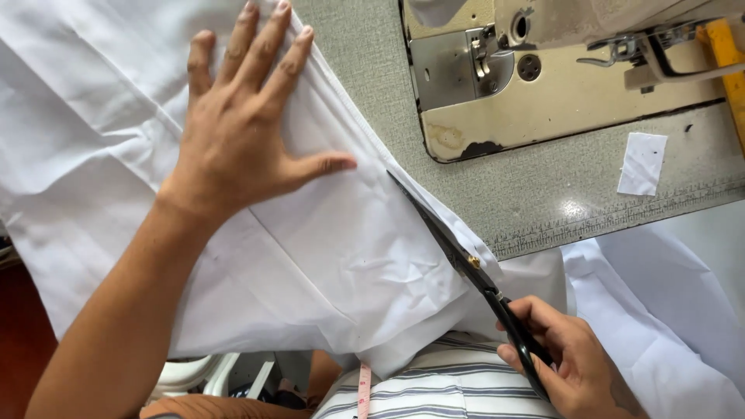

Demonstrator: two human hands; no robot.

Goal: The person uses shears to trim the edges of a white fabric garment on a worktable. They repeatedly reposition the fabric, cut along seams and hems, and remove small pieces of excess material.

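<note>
A cream sewing machine is set into a grey speckled table. A small white fabric scrap is laid near its base. A pink measuring tape is seen below.

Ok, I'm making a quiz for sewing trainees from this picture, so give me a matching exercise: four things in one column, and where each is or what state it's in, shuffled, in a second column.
Things:
1. left hand
2. right hand
3. scissors
4. small white scrap

Places or states:
A. lying alone on the grey table, right of the sewing machine's base
B. spread flat, fingers apart, on the white fabric
C. closed around dark handles near the bottom edge
D. blades running along the fabric's edge

Pairs: 1-B, 2-C, 3-D, 4-A
</note>
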